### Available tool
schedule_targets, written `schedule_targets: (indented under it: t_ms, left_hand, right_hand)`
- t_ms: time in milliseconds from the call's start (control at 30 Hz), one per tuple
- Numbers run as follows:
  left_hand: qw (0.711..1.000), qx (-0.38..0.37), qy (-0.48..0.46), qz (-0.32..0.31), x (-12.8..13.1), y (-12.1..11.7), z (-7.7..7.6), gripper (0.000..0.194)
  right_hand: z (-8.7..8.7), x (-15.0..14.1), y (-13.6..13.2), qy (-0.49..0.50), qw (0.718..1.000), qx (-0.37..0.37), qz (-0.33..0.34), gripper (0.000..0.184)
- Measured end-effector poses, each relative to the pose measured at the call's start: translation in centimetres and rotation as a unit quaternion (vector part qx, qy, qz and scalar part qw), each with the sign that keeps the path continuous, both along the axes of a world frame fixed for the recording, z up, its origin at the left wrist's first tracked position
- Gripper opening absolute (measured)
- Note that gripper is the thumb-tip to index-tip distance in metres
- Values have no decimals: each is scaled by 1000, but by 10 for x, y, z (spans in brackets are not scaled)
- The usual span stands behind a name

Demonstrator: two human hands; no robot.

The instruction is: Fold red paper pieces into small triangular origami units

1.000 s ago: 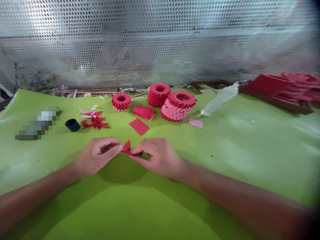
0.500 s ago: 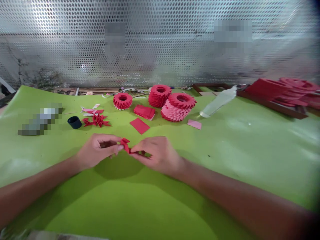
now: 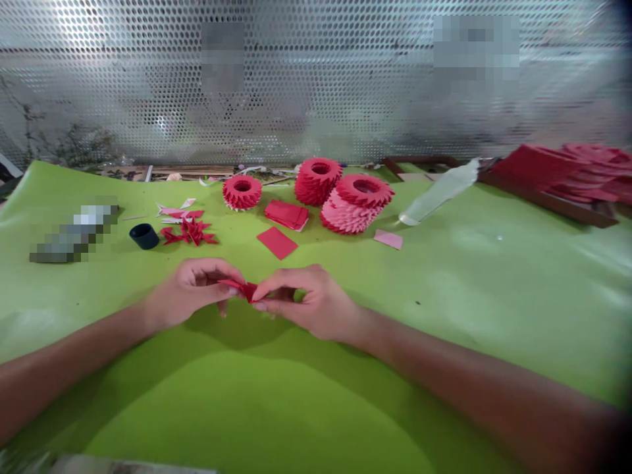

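Note:
Between my two hands is a small folded piece of red paper point(image 3: 249, 290), held just above the green table. My left hand point(image 3: 190, 293) pinches its left end between thumb and fingers. The fingertips of my right hand point(image 3: 309, 299) grip the other end. Beyond my hands lie a single flat red paper rectangle point(image 3: 277, 243) and a stack of red paper point(image 3: 286, 215). A heap of pointed red folded pieces point(image 3: 191, 232) is past my left hand, with some pink and white folded pieces point(image 3: 178, 212) behind it.
Ring-shaped stacks of folded paper stand at the back: a small red one point(image 3: 241, 194), a taller red one point(image 3: 318, 183) and a pink-and-red one point(image 3: 353, 207). A dark cup-like ring point(image 3: 144, 236), a pink slip point(image 3: 388, 239), a translucent tube point(image 3: 439, 194) and a brown tray point(image 3: 557, 201) of red paper surround them.
The red paper has turned in my fingers, and its left end now points out flat to the left. My right fingers have shifted their pinch on it. The view has tilted slightly.

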State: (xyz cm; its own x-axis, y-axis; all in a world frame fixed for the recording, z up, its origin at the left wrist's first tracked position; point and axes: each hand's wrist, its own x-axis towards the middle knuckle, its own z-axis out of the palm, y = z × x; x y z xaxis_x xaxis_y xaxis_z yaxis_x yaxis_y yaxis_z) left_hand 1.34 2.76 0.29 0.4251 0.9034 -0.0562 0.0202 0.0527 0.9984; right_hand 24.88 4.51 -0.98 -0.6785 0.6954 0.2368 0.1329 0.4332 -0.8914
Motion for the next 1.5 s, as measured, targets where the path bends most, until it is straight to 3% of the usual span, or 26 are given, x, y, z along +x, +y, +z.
schedule_targets:
  t_ms: [133, 367, 567, 767, 933, 1200, 1500]
  left_hand:
    - [1000, 3, 13, 1, -2, 0, -1, 9]
    - [1000, 11, 11, -5, -2, -1, 1, 9]
    - [999, 34, 27, 1, -3, -1, -3, 12]
    - [998, 34, 43, 26, -5, 0, -4, 12]
    - [999, 27, 34, 21, -4, -1, -2, 12]
    - [999, 37, 20, 5, -2, -1, -2, 10]
    - [999, 30, 33, 19, -5, -1, -5, 10]
  right_hand:
    - [6, 0, 0, -11, 997, -73, -15, 17]
    - [3, -1, 2, 5, 990, -138, -32, 25]
    - [2, -2, 4, 18, 992, -117, -41, 25]
    - [2, 4, 6, 42, 995, -86, 36, 26]
    - [-1, 3, 6, 28, 997, -72, 11, 26]
    - [1, 0, 4, 5, 993, -115, -38, 29]
    - [1, 3, 6, 31, 997, -68, 19, 26]
